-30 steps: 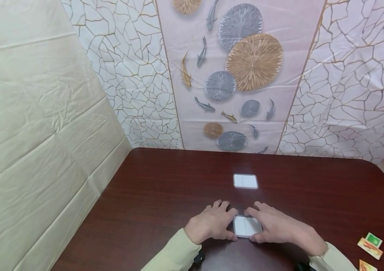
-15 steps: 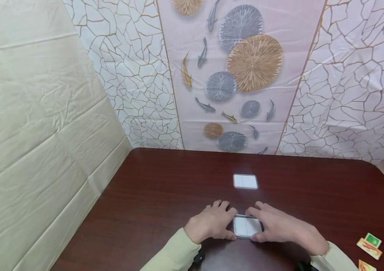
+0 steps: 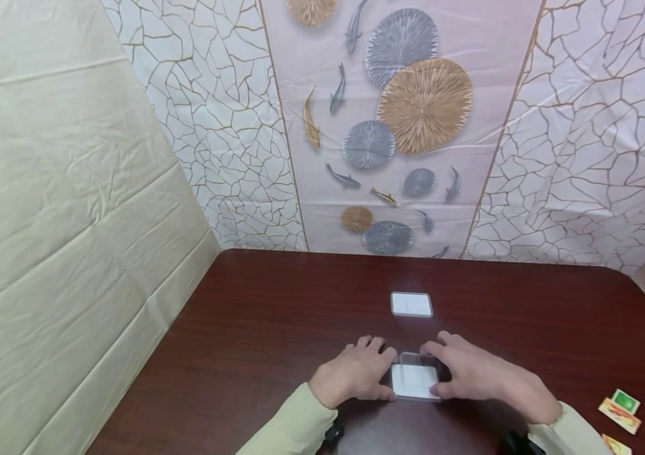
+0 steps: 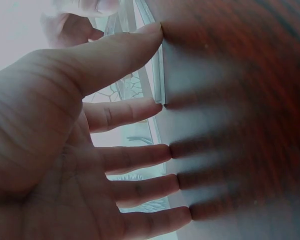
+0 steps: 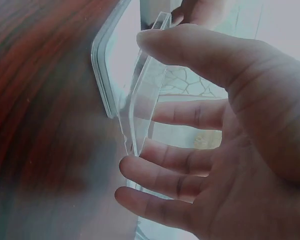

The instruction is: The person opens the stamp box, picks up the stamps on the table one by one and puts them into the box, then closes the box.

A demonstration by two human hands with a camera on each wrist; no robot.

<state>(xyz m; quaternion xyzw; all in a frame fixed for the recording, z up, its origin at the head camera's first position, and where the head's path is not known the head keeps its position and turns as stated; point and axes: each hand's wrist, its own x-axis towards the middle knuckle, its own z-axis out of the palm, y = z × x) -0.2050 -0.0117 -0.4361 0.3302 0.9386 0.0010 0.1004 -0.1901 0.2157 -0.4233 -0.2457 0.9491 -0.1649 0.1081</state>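
A flat box (image 3: 413, 382) with a white insert lies on the table between both hands. Its clear plastic lid (image 5: 145, 95) is tilted up off the base at the right side. The right hand (image 3: 479, 373) holds this lid by its edges, thumb on the near edge and fingertips on the far one. The left hand (image 3: 353, 373) keeps the base between thumb and index finger at its left side. The other left fingertips (image 4: 179, 182) rest on the tabletop.
A similar flat white box (image 3: 411, 304) lies farther back on the dark wooden table (image 3: 277, 303). At the right front are a small green piece (image 3: 625, 401) and orange-patterned pieces (image 3: 620, 416). A patterned cloth (image 3: 425, 189) hangs behind the table.
The right hand has moved slightly right and away, raising the clear lid from the box base. The left hand has stayed in place.
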